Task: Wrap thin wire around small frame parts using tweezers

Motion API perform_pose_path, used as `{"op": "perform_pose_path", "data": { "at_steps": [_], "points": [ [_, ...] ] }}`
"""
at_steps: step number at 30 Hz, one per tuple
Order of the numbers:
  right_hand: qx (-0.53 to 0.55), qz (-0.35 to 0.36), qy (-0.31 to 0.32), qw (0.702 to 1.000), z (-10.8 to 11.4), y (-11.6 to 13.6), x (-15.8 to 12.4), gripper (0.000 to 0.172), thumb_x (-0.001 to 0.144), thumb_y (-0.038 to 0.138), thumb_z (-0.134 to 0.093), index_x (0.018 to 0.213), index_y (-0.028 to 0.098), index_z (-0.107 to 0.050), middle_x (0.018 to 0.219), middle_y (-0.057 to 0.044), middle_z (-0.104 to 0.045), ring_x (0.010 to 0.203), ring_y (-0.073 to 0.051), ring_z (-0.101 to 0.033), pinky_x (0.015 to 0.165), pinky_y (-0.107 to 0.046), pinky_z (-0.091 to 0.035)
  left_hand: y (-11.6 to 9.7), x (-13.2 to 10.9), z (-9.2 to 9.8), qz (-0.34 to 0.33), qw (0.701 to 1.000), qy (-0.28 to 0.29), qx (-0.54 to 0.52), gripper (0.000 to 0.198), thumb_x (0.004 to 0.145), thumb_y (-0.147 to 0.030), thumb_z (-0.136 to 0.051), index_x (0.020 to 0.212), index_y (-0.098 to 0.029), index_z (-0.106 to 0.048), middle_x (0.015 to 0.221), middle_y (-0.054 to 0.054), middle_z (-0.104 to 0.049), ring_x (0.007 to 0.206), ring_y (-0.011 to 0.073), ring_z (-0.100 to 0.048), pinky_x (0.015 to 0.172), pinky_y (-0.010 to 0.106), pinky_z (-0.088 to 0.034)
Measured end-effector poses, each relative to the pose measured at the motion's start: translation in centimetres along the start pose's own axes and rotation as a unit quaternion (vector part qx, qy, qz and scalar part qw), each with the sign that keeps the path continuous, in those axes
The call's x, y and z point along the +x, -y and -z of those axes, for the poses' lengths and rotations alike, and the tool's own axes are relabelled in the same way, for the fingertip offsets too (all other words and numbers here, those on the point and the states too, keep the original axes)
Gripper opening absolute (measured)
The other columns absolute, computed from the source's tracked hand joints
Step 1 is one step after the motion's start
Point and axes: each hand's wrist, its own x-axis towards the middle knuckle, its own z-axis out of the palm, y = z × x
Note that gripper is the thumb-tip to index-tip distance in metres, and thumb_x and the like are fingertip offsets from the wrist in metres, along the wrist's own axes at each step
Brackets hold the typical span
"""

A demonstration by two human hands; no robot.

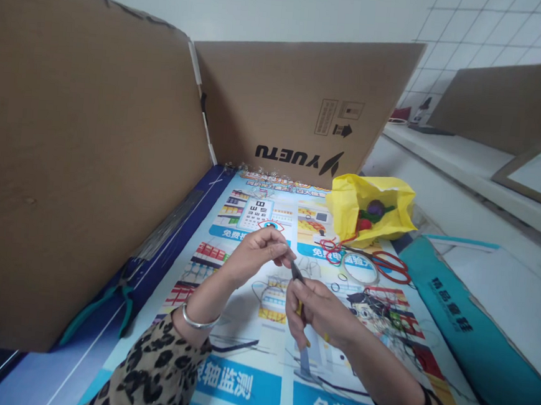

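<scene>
My right hand (318, 312) is wrapped round a pair of pliers (297, 271) with dark jaws that point up and left. Bits of yellow on the handles show between the fingers. Just at the jaw tips, my left hand (267, 249) is closed in a pinch; what lies between its fingertips is too small to make out. Faint thin wire (260, 291) curves over the printed sheet below the hands. Small dark rings (335, 287) lie to the right of the pliers.
Teal-handled pliers (122, 297) and a bundle of thin wires (170, 226) lie left. At right are red-handled scissors (391, 267), a pale ring (346, 276), a yellow bag (345, 208) with yarn balls, and a teal box (458, 317). Cardboard panels (283, 97) stand behind and left.
</scene>
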Motion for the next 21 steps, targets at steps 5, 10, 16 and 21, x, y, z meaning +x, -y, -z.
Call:
{"op": "perform_pose_path", "data": {
  "at_steps": [5, 10, 16, 21],
  "points": [
    [0.005, -0.002, -0.002, 1.000, 0.11, 0.03, 0.01, 0.036, 0.086, 0.049, -0.038, 0.072, 0.016, -0.045, 0.047, 0.005, -0.049, 0.035, -0.010, -0.051, 0.037, -0.020, -0.038, 0.00, -0.02, -0.07, -0.004, 1.000, -0.006, 0.004, 0.016, 0.078, -0.029, -0.058, 0.077, -0.014, -0.054, 0.074, 0.004, -0.066, 0.063, 0.0115, -0.060, 0.061, 0.024, -0.042],
    [0.024, 0.001, -0.018, 1.000, 0.29, 0.13, 0.02, 0.035, 0.086, 0.048, -0.039, 0.071, 0.017, -0.044, 0.046, 0.005, -0.049, 0.034, -0.011, -0.051, 0.035, -0.021, -0.037, 0.00, -0.07, -0.05, 0.020, 1.000, -0.003, -0.010, 0.022, 0.080, -0.035, -0.053, 0.078, -0.013, -0.054, 0.081, 0.007, -0.066, 0.065, 0.0136, -0.063, 0.060, 0.024, -0.042],
    [0.006, 0.015, -0.091, 0.996, 0.22, 0.46, 0.21, 0.034, 0.081, 0.048, -0.048, 0.067, 0.017, -0.043, 0.048, 0.004, -0.051, 0.038, -0.012, -0.053, 0.039, -0.022, -0.038, 0.00, -0.08, -0.22, 0.026, 0.998, -0.035, -0.047, 0.022, 0.077, -0.036, -0.057, 0.076, -0.014, -0.059, 0.078, 0.005, -0.063, 0.069, 0.0112, -0.057, 0.063, 0.023, -0.040],
    [0.006, 0.036, -0.122, 0.992, 0.05, 0.59, 0.34, 0.030, 0.081, 0.044, -0.051, 0.068, 0.018, -0.044, 0.052, 0.004, -0.053, 0.043, -0.012, -0.055, 0.045, -0.025, -0.040, 0.08, -0.18, -0.48, 0.022, 0.995, -0.028, -0.089, 0.019, 0.073, -0.034, -0.063, 0.073, -0.015, -0.062, 0.074, 0.002, -0.059, 0.068, 0.0103, -0.052, 0.065, 0.023, -0.038]
  ]
}}
